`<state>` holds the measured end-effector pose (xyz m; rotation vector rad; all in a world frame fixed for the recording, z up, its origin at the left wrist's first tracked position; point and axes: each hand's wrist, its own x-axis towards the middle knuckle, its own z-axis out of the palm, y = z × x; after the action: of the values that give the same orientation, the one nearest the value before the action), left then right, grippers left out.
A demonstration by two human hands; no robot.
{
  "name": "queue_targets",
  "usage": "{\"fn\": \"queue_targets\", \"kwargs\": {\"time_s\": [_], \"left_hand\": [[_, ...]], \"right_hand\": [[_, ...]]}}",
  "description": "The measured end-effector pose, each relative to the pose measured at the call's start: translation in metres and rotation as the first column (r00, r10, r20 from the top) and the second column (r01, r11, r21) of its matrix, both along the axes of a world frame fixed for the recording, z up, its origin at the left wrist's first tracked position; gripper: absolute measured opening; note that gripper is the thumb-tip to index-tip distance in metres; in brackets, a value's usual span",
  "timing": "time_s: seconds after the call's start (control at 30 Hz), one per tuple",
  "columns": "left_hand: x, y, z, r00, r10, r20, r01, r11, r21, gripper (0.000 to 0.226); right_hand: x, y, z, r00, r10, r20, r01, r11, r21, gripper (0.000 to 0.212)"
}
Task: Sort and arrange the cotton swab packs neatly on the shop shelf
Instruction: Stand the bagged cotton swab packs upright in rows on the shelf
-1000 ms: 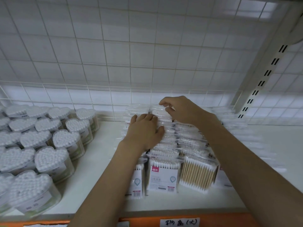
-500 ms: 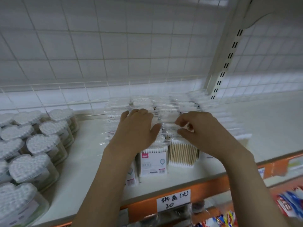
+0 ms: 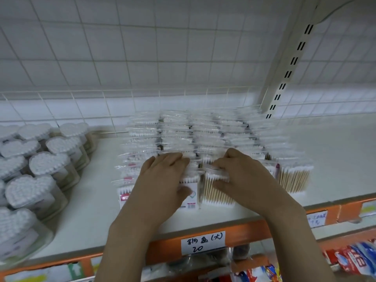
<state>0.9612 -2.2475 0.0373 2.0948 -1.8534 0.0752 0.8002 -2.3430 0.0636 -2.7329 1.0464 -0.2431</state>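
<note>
Both hands are drawn forward to the front-row cotton swab packs [image 3: 218, 188]: left hand [image 3: 162, 180] laid flat, right hand [image 3: 242, 176] fingers curled pinching one pack's top; straightening nears the shelf [image 3: 335, 159] edge.

Two hands, the left hand [image 3: 162, 180] and the right hand [image 3: 244, 178], are on the stock. The flat cotton swab packs [image 3: 213, 129] stand in about five rows running front to back, too blurred to count singly. Roughly a dozen heart-shaped tubs [image 3: 50, 165] sit left. One handwritten price label [image 3: 203, 242] fronts the shelf [image 3: 85, 216].
</note>
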Motion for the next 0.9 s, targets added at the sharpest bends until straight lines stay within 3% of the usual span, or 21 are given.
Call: {"fn": "queue_targets", "kwargs": {"time_s": [0.3, 0.47, 0.67, 0.9], "left_hand": [[-0.021, 0.003, 0.001, 0.992, 0.121, -0.031, -0.123, 0.99, -0.066, 0.065], [-0.035, 0.007, -0.001, 0.983, 0.161, -0.094, -0.173, 0.975, -0.141, 0.069], [-0.046, 0.012, -0.003, 0.971, 0.212, -0.108, -0.231, 0.948, -0.219, 0.066], [-0.068, 0.005, -0.007, 0.975, 0.205, -0.088, -0.221, 0.942, -0.251, 0.061]], "right_hand": [[-0.034, 0.0, 0.011, 0.967, 0.145, 0.211, -0.162, 0.985, 0.064, 0.022], [-0.05, -0.002, 0.011, 0.943, 0.174, 0.283, -0.217, 0.968, 0.128, 0.024], [-0.069, -0.001, 0.004, 0.941, 0.258, 0.22, -0.282, 0.955, 0.089, 0.034], [-0.07, -0.007, -0.015, 0.944, 0.234, 0.233, -0.232, 0.972, -0.036, 0.016]]}}
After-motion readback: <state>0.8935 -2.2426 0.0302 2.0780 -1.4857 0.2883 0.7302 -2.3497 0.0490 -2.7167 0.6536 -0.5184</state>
